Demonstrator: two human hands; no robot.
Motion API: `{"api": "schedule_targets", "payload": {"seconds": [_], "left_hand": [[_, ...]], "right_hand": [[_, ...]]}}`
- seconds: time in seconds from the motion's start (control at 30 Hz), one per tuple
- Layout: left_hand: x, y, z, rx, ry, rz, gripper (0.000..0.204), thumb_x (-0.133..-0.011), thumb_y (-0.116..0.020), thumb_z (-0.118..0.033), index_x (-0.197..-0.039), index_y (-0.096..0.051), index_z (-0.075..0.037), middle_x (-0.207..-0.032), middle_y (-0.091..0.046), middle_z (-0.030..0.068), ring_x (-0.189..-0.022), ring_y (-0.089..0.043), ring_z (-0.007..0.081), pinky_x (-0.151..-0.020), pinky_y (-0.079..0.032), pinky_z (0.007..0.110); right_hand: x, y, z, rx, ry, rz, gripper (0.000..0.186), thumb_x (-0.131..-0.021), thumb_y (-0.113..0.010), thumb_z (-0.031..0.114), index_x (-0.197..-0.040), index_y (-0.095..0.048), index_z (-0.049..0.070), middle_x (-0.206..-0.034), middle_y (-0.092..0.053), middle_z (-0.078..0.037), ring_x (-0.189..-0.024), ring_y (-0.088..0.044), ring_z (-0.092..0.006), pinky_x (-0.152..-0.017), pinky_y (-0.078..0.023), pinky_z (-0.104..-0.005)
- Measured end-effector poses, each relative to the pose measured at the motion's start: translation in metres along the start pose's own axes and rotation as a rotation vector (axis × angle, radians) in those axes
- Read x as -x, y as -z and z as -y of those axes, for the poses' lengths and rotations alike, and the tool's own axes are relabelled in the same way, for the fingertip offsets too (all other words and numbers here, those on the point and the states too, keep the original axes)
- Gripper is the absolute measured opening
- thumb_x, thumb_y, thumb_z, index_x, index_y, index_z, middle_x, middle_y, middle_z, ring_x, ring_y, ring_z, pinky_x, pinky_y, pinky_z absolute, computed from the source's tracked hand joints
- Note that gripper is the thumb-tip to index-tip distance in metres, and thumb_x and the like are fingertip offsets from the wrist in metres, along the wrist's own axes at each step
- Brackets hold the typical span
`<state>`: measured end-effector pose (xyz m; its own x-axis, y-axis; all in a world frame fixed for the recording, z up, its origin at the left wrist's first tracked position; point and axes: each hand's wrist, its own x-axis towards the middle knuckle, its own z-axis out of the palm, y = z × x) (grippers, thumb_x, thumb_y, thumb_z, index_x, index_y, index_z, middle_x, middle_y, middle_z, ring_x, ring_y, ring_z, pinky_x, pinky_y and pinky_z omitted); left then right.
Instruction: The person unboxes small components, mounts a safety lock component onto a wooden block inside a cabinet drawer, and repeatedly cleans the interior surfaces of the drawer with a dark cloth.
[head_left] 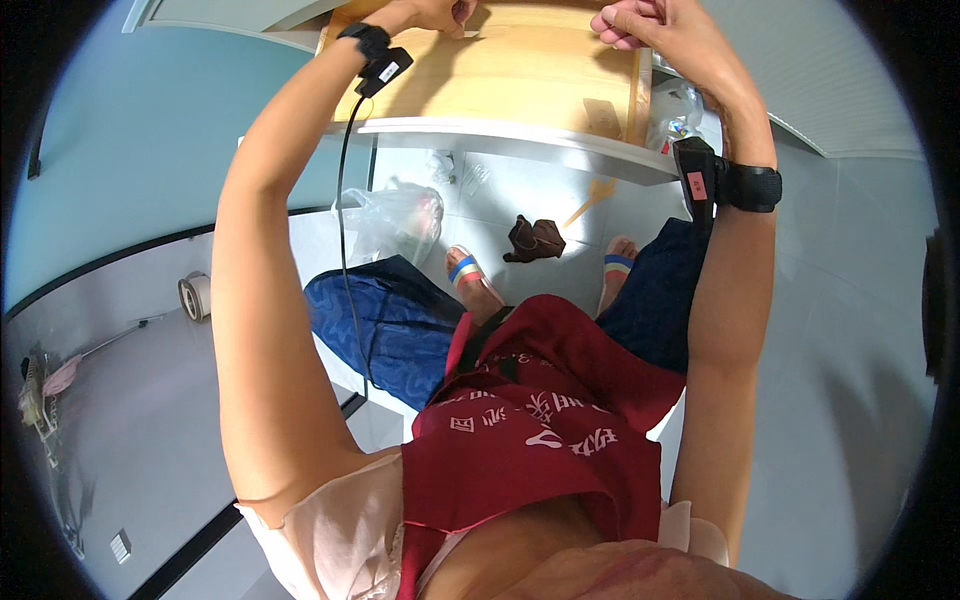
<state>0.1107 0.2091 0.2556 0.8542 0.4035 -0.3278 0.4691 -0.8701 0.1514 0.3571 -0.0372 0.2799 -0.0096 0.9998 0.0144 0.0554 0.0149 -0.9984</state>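
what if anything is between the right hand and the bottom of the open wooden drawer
Nothing visible: the right hand shows over the drawer, its fingertips inside the line of the right side wall. The clear plastic bag is outside that wall.

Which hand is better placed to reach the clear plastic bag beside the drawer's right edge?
Probably your right hand: it's by the right side of the drawer, nearer the clear plastic bag. Your left hand is toward the other side.
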Motion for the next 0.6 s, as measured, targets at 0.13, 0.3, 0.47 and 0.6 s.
{"api": "schedule_targets", "payload": {"seconds": [0.13, 0.3, 0.47, 0.6], "left_hand": [[0.075, 0.053, -0.074, 0.465, -0.094, -0.151, 0.017, -0.086, -0.075, -0.005, -0.086, -0.058, -0.005, -0.076, -0.057, -0.0019, -0.074, -0.053, 0.0093, -0.069, -0.046, 0.028], [0.171, 0.057, -0.115, 0.932, -0.208, -0.146, 0.011, -0.091, -0.073, -0.004, -0.099, -0.066, -0.003, -0.089, -0.067, -0.0013, -0.084, -0.061, 0.006, -0.075, -0.051, 0.022], [0.188, -0.079, -0.087, 0.713, -0.191, 0.218, 0.018, -0.094, -0.073, -0.022, -0.099, -0.07, -0.004, -0.084, -0.067, -0.0011, -0.083, -0.063, 0.0076, -0.078, -0.051, 0.024], [0.161, -0.29, 0.002, 0.932, 0.323, 0.155, 0.01, -0.088, -0.077, -0.011, -0.092, -0.071, -0.004, -0.084, -0.074, 0.0049, -0.076, -0.067, 0.0109, -0.068, -0.054, 0.027]], "right_hand": [[-0.002, 0.002, -0.001, 0.034, 0.014, 0.0, 0.021, -0.1, -0.056, 0.004, -0.119, -0.06, -0.005, -0.09, -0.072, -0.01, -0.078, -0.07, -0.0142, -0.073, -0.059, -0.0265], [0.008, -0.005, 0.006, 0.053, 0.0, 0.01, 0.024, -0.1, -0.059, 0.007, -0.121, -0.058, -0.005, -0.094, -0.072, -0.011, -0.083, -0.07, -0.0144, -0.077, -0.058, -0.0258], [0.004, -0.016, 0.007, 0.122, -0.018, 0.057, 0.021, -0.101, -0.059, 0.009, -0.119, -0.06, -0.003, -0.094, -0.071, -0.008, -0.085, -0.068, -0.0124, -0.078, -0.057, -0.0244], [-0.001, -0.019, 0.005, 0.143, -0.028, 0.09, 0.021, -0.101, -0.06, 0.009, -0.118, -0.061, -0.002, -0.094, -0.071, -0.007, -0.086, -0.068, -0.0123, -0.078, -0.057, -0.0242]]}}
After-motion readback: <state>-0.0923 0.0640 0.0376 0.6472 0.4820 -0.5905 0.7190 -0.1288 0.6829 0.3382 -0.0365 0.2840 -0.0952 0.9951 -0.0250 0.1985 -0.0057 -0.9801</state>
